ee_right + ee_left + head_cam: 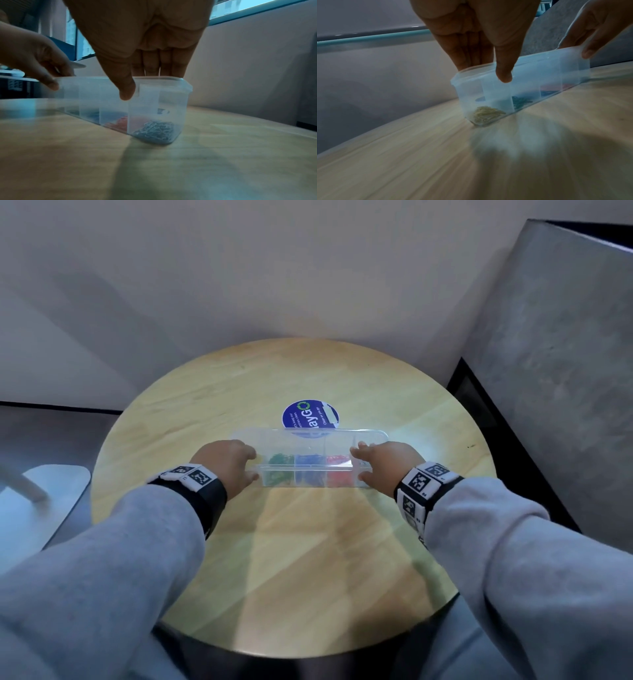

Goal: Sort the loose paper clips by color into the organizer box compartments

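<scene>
Head view: my left hand (pixel 227 465) and right hand (pixel 388 462) grip the box (pixel 310 474) ends, fingers over the lid, thumbs in front. It sits mid-surface (pixel 308 559), clips sorted inside.

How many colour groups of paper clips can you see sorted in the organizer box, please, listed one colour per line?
Yellow clips: 1 group
Green clips: 1 group
Blue clips: 1 group
Red clips: 1 group
Silver clips: 1 group
Total: 5 groups in the organizer box, each in its own compartment; single clips are too blurred to count.
</scene>
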